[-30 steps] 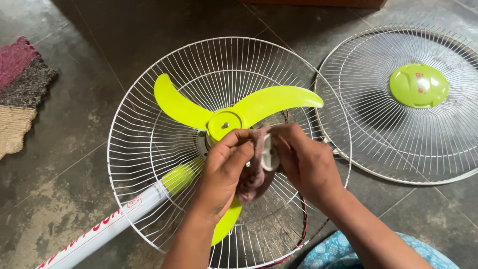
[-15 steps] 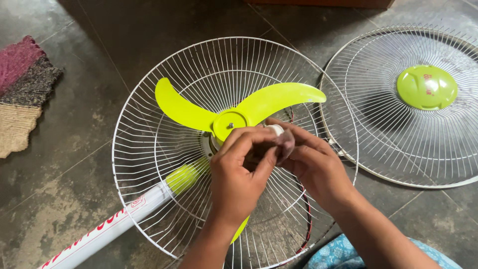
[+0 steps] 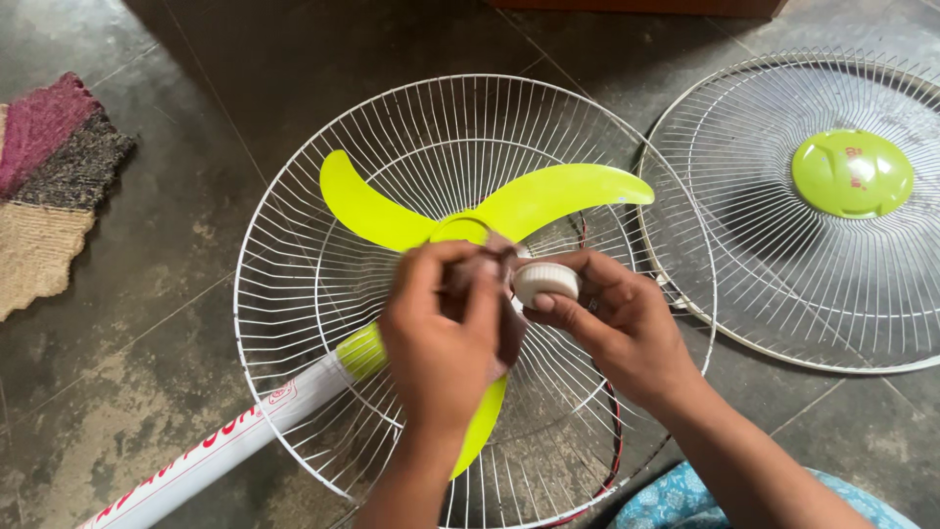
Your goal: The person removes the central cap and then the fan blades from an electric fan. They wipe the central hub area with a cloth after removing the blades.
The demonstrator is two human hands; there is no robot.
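Observation:
A pedestal fan lies on the floor, its lime-green blade (image 3: 548,196) resting in the white rear wire guard (image 3: 294,264). My left hand (image 3: 446,338) hovers over the blade hub and grips a dull pink-brown cloth (image 3: 490,269). My right hand (image 3: 622,328) pinches a small round white ribbed cap (image 3: 545,281) between thumb and fingers, right beside the cloth. The hub is mostly hidden behind my left hand.
The front wire guard (image 3: 764,284) with a lime-green centre disc (image 3: 852,173) lies on the floor at right. The fan's white pole (image 3: 215,446) runs to the lower left. A woven mat (image 3: 49,186) sits at the left edge. Blue patterned fabric (image 3: 676,500) shows at bottom.
The white cap has come out from inside the cloth and now shows clearly in my right hand. My left hand shifted slightly left with the cloth.

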